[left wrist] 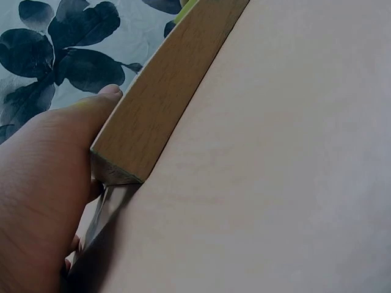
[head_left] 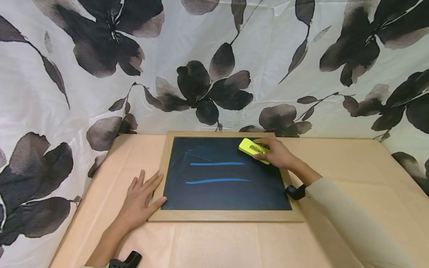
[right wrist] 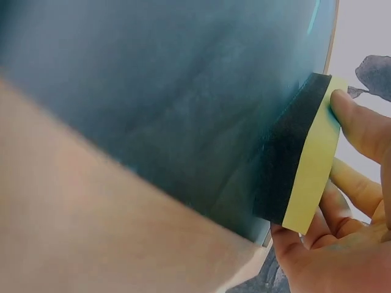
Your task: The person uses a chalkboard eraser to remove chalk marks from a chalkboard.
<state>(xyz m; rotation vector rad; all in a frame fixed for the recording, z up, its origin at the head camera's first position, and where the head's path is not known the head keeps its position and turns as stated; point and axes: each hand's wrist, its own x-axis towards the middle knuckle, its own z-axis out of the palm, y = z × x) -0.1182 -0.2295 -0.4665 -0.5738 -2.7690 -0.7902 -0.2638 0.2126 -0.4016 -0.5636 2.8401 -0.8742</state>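
A small blackboard (head_left: 214,197) in a light wooden frame lies on the table, with two blue lines (head_left: 218,181) drawn across its middle. My right hand (head_left: 276,152) grips a yellow board eraser (head_left: 248,146) at the upper right of the board. In the right wrist view, the eraser's dark felt pad (right wrist: 284,159) faces the board surface, and thumb and fingers hold its yellow back from opposite sides. My left hand (head_left: 140,201) rests at the board's left edge, fingers spread and mostly straight. Its thumb lies against the wooden frame (left wrist: 159,97) near the lower left corner.
A pale peach cloth (head_left: 214,243) covers the table. Behind it hangs a white curtain (head_left: 268,56) with dark flowers. Faint thin blue marks show at the board's upper left. A black strap device (head_left: 296,192) on the right wrist hangs close over the frame's right side.
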